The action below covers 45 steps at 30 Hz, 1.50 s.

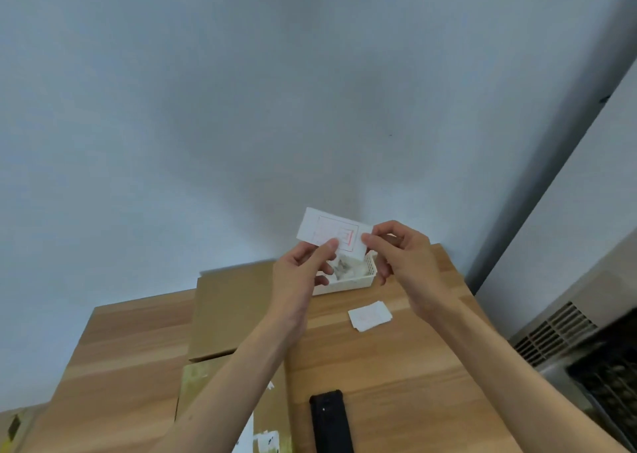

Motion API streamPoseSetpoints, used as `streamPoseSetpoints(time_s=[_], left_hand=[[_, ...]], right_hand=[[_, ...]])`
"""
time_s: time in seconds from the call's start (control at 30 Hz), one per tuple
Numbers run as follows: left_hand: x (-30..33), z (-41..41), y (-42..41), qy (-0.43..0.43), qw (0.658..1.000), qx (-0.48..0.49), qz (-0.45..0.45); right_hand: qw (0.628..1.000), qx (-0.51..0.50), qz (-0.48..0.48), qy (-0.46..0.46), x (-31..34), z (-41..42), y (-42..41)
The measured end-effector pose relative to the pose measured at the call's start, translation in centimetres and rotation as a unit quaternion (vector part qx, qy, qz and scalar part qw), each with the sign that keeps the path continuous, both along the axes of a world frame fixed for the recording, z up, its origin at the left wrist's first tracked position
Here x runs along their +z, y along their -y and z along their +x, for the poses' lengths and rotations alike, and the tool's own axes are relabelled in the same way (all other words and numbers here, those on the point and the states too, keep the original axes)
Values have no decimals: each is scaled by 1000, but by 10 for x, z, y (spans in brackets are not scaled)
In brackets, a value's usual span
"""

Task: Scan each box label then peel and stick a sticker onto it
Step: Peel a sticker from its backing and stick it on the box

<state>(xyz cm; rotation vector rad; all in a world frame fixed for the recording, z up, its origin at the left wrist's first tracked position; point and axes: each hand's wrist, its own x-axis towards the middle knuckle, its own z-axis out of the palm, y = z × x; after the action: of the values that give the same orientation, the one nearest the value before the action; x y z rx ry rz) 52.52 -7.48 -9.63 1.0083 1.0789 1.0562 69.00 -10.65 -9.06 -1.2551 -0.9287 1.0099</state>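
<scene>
A white sticker sheet (327,229) with a red printed frame is held up above the table, in front of the wall. My left hand (300,270) pinches its lower edge with thumb and fingers. My right hand (400,256) pinches its right end. A flat cardboard box (227,314) lies on the wooden table (396,359) under my left forearm. Nearer to me lies a second box (272,414) with white labels on top. A black scanner (330,421) lies flat on the table to the right of that box.
A small white perforated basket (358,278) holding crumpled paper stands at the table's back edge, partly behind my hands. A small stack of white stickers (370,315) lies to its right front. A grey vented unit (558,332) stands right of the table.
</scene>
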Motion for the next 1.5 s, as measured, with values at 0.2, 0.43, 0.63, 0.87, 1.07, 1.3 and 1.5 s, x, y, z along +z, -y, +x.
streamPoseSetpoints(time_s=[0.2,0.43,0.63,0.87,1.07,1.3,1.5], left_hand=[[32,34,25,-22,998,6,64],[50,46,44,-18,994,2,105],[52,51,50,-56,990,3,131],[31,47,41,-285,853,107,425],[27,48,39,-364,737,160,547],[27,50,26,-380,732,118,553],[25,56,21,-344,762,80,543]], right_hand=[[997,64,37,4,28,15,23],[989,134,49,48,38,40,41],[989,135,57,30,31,49,45],[992,115,59,10,30,53,43],[993,102,63,22,30,58,36],[993,105,57,24,30,62,27],[986,136,84,46,33,61,28]])
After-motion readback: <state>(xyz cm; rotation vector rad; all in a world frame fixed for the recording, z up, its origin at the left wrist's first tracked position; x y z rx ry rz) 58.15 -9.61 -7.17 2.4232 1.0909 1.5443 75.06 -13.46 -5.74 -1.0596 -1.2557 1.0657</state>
